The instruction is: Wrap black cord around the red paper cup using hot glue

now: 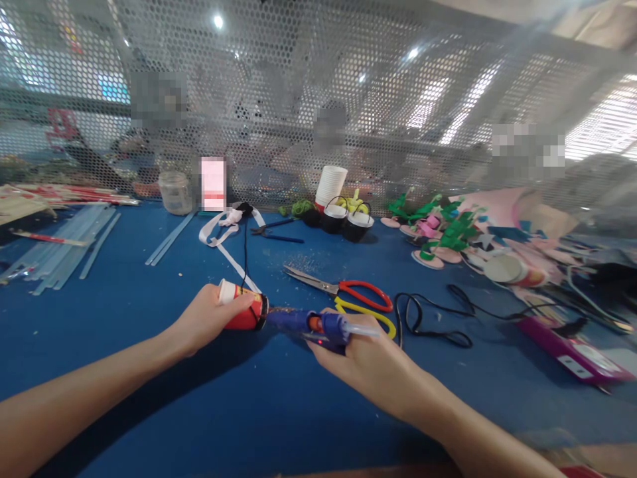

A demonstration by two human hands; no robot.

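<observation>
In the head view, the left hand (206, 318) is closed around a small red cup (242, 309) lying on its side on the blue table (149, 372), its long axis running left to right and its black end facing right. The right hand (358, 355) grips a blue glue gun (311, 324) just right of it, nozzle pointing left and meeting that end. Red-and-yellow scissors (348, 295) lie just beyond, farther back.

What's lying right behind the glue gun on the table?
Behind the glue gun lie red and yellow scissors on the blue table. The right hand covers the gun's grip.
</observation>
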